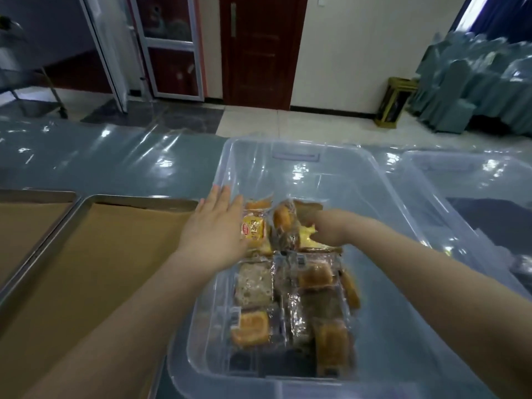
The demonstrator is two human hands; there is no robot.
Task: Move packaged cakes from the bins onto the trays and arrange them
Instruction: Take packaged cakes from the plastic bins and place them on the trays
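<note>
Item: packaged cakes, a loose heap in the middle of the clear bin.
Bin position: on the tabletop, just right of the tray; a second clear bin stands to its right.
Lie from hands: both hands are at the far end of the heap; the rest of the cakes lie nearer the person, under the forearms.
Left hand: flat, fingers spread wide, holding nothing; it sits at the bin's left wall, touching or just beside a yellow-labelled pack.
Right hand: curled down into the far packs; it seems to close on one or more, though blur hides which.
Nearer hand: the right is deeper in the heap; the left is nearer the tray.
Key relation: tray lies left of the bin, so a lifted pack must travel leftward over the bin wall.
Long axis: packs are short oblongs lying every way, some flat, some on edge; no common direction.
Tray: lined with brown paper, no cakes on the part in view; another tray adjoins on the left.
Appearance: clear crinkled wrappers, barcode stickers, golden, yellow and grey-brown cakes inside.
Handling, judged: light, slippery film; several may lift together.
</note>
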